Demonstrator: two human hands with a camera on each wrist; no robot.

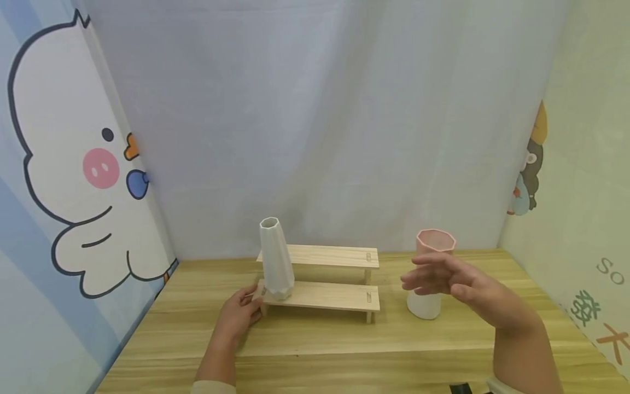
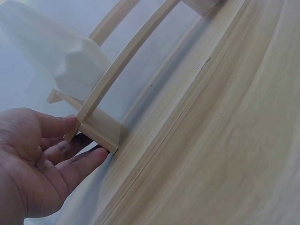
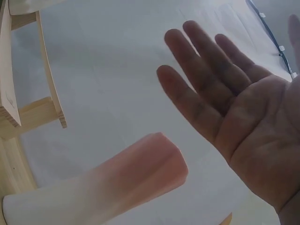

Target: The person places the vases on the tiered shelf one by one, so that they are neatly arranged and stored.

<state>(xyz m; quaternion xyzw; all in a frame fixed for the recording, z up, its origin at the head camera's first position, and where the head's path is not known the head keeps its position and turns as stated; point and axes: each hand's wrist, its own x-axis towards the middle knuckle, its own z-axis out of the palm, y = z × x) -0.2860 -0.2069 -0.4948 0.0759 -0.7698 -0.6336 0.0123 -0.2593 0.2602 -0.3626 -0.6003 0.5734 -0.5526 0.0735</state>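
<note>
A two-step wooden shelf stands on the table, and a white faceted vase rests upright on the left end of its lower step. My left hand holds that left end. In the left wrist view, its thumb lies against the board edge and the fingers reach beneath, by the shelf leg. My right hand has its fingers extended and holds nothing. It hovers in front of a pink-and-white vase, partly hiding it; in the right wrist view, hand and vase are apart.
The wood-grain table runs back to a pale curtain. A cartoon-printed panel flanks the left, and a pale green printed panel the right. A small black object shows at the bottom edge, near the right sleeve.
</note>
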